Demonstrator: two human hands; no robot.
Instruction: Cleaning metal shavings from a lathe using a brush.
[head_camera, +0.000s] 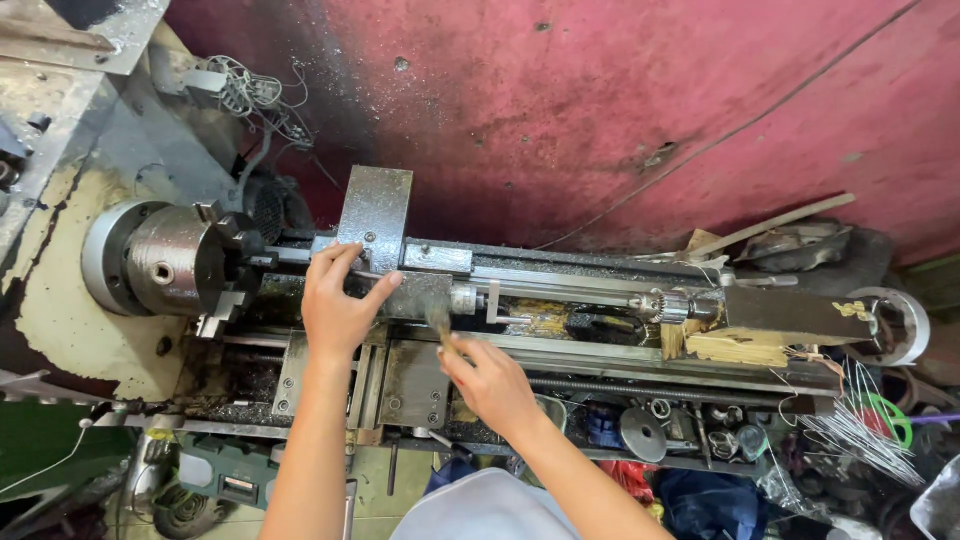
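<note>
Over the bed of a small metal lathe (560, 300), two bare hands work at the carriage. Left hand (335, 305) rests on the tool post block (415, 290), fingers curled over its top edge and thumb spread along its front face, pressing rather than pinching. Right hand (490, 380) is closed around the handle of a small brush (440, 325), whose bristles touch the carriage just beside the block, below the left thumb.

Step in hand, judged from this position: brushing chips off the carriage while the left hand steadies the block. Swarf lies on the ways (240, 385) below the chuck (175, 260), which shows no workpiece in its jaws. A next move would call for short strokes kept away from the chuck, with the left fingers held off the brush path.

Brush sits between the two hands, nearer the left thumb, its handle mostly hidden in the right grip. Drill chuck on the tailstock (670, 305) stands well apart to the right. Loose wire (860, 420) and clutter lie at the far right.
</note>
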